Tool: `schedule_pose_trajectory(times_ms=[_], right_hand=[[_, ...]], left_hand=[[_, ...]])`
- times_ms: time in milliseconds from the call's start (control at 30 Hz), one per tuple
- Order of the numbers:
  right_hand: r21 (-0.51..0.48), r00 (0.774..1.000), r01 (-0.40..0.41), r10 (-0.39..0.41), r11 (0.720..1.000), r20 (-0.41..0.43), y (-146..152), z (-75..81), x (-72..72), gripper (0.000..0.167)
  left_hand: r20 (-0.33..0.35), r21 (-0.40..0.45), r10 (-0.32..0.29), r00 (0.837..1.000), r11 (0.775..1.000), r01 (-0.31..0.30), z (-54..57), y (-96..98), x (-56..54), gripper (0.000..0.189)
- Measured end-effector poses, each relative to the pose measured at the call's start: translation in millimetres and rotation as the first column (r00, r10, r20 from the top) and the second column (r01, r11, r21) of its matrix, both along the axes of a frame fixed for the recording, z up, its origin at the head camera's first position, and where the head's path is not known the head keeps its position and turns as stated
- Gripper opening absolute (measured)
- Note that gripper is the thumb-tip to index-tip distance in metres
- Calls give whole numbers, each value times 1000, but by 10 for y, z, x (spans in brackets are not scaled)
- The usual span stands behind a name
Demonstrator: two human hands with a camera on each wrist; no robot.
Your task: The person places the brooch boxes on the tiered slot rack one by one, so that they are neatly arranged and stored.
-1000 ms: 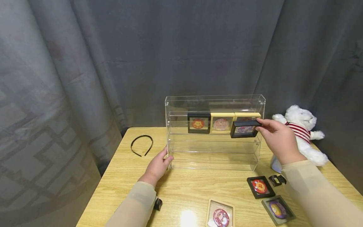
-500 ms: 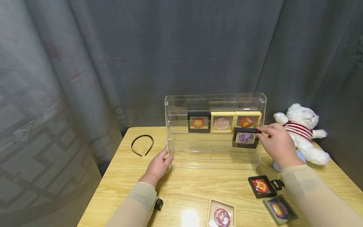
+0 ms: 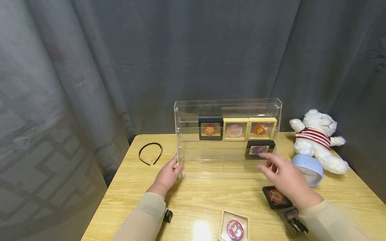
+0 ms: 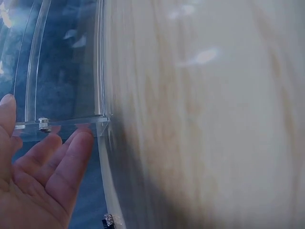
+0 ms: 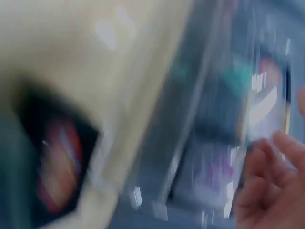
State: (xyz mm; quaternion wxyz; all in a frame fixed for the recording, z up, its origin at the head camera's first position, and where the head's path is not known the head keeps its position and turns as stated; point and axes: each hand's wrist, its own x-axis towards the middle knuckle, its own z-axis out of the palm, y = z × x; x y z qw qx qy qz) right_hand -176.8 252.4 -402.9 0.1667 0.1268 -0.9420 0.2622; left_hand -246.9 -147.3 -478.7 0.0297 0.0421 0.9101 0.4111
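A clear acrylic display rack (image 3: 227, 101) stands upright on the wooden table (image 3: 193, 194). My left hand (image 3: 167, 175) grips its left end low down; in the left wrist view the fingertips press that side panel (image 4: 71, 123). Three square badge frames line one tier: a black frame (image 3: 210, 138), a yellow frame (image 3: 236, 138) and another yellow frame (image 3: 261, 137). One tier lower at the right sits a black frame with a purple badge (image 3: 259, 149). My right hand (image 3: 284, 177) hovers in front of it, fingers loosely bent and holding nothing; the right wrist view is blurred.
A black frame with a red badge (image 3: 275, 197) and a grey frame (image 3: 286, 217) lie under my right forearm. A wooden-toned frame (image 3: 234, 226) lies at the front. A blue clock (image 3: 309, 170) and white teddy bear (image 3: 319, 144) are right, a headband (image 3: 150, 144) left.
The black frame with the purple badge has come down onto the lower right tier. My right hand has let go of it and drawn back toward me. My left hand has stayed on the rack.
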Motion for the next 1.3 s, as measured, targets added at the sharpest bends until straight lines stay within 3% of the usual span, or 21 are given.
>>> schedule_pose_trajectory(times_ms=[67, 133, 267, 333, 433, 600, 700, 767, 800, 867, 933, 1033, 1100, 1200, 1300], right_hand=[[25, 990, -77, 73, 997, 121, -189, -122, 177, 62], [68, 964, -169, 151, 983, 220, -343, -261, 346, 77], [123, 882, -346, 277, 930, 382, -475, -486, 591, 99], [130, 846, -391, 300, 911, 441, -486, -569, 654, 104], [114, 815, -402, 297, 909, 498, -494, -649, 709, 106], [72, 814, -365, 281, 928, 509, -526, -676, 734, 106], [-31, 779, -346, 306, 938, 548, -532, -649, 693, 97], [-112, 771, -340, 345, 934, 536, -528, -644, 646, 86], [-145, 772, -335, 359, 931, 524, -522, -641, 620, 82], [-186, 800, -324, 373, 928, 470, -501, -630, 561, 74], [-187, 852, -309, 359, 932, 380, -465, -591, 480, 67], [-156, 929, -240, 274, 958, 250, -405, -454, 312, 62], [-131, 964, -196, 215, 972, 158, -359, -321, 178, 60], [-99, 988, -143, 148, 985, 40, -290, -82, -44, 59], [-83, 992, -119, 115, 989, -48, -225, 168, -272, 56]], left_hand=[[0, -1, 8, 1000, 1000, -8, 8, -10, 0, 65], [-1, 4, 12, 1000, 1000, -12, 9, -18, -1, 64], [8, 19, 27, 1000, 999, -27, 6, -27, -7, 65], [7, 22, 31, 1000, 999, -31, 4, -30, -13, 66], [6, 21, 33, 999, 999, -33, 9, -37, -16, 67], [10, 16, 34, 999, 999, -34, -5, -50, -17, 67], [10, 10, 34, 999, 999, -34, -24, -57, -16, 67], [11, 8, 35, 999, 999, -35, -30, -59, -14, 67], [10, 7, 36, 999, 999, -36, -32, -58, -14, 67], [6, 7, 33, 999, 999, -33, -37, -54, -14, 67], [3, 10, 30, 1000, 1000, -30, -39, -45, -15, 66], [6, 18, 22, 1000, 1000, -22, -40, -32, -16, 66], [7, 21, 18, 1000, 1000, -18, -37, -23, -14, 65], [8, 29, 14, 1000, 999, -15, -28, -11, -10, 65], [3, 38, 11, 1000, 999, -11, -18, 0, -7, 65]])
